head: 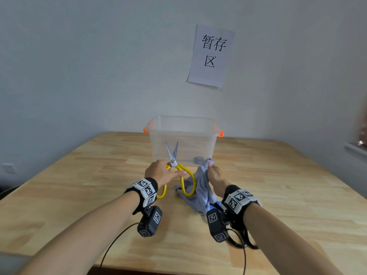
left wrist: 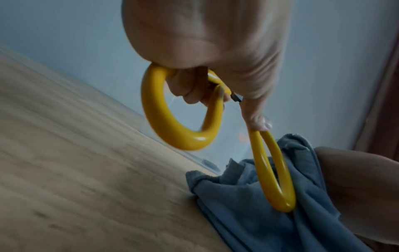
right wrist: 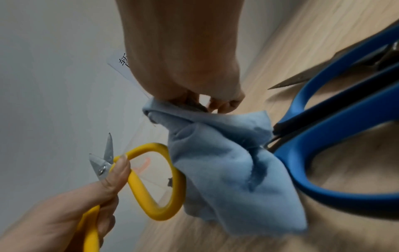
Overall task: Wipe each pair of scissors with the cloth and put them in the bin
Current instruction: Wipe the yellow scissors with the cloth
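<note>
Between the hands, the yellow scissors (head: pixel 174 167) stand blades-up, left hand (head: pixel 158 172) gripping the handles near the pivot to expose steel, right hand (head: pixel 215 173) pinching the bunched cloth (head: pixel 200 187) alongside, bin (head: pixel 182 139) just beyond.

Bin (head: pixel 181 135) stood on table (head: pixel 79 195) at far edge, paper sign (head: pixel 211 56) on wall behind. Held scissors (head: pixel 174 167) before bin, cloth (head: pixel 200 187) just right (touching handle loop); second scissors (right wrist: pixel 336 129) right of cloth.

head: faces forward-down over table (head: pixel 79 195) toward wall | wrists: close, facing fingers | shared: yellow scissors (head: pixel 179 175), cloth (head: pixel 200 187)
</note>
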`<state>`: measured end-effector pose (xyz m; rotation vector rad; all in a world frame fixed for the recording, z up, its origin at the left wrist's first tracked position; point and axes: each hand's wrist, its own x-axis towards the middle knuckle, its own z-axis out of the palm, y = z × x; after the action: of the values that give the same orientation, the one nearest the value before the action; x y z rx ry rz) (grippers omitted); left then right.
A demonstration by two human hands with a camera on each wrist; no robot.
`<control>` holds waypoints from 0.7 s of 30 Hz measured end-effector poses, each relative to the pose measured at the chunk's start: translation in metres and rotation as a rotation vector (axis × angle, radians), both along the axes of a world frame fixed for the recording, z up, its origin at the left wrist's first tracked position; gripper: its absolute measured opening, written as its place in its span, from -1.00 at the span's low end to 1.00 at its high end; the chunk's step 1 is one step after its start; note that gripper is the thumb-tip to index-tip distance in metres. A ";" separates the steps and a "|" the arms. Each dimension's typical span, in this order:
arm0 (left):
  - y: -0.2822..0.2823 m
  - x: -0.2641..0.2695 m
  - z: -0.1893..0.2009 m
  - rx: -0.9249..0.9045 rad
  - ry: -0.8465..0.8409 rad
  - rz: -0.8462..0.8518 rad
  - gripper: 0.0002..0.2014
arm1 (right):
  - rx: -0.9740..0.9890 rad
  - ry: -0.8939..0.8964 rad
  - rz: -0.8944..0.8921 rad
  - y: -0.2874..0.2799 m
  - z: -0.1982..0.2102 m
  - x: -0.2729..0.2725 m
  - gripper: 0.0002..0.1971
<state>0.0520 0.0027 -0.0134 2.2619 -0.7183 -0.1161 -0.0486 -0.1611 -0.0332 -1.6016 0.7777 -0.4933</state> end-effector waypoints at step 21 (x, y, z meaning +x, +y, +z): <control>0.013 -0.006 0.010 0.269 -0.202 0.031 -0.28 | -0.156 0.309 0.116 0.003 0.022 -0.015 -0.71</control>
<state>0.0455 0.0161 -0.0033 2.5671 -0.8134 0.0344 -0.0637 -0.1576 -0.0112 -1.8841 0.8867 -0.2284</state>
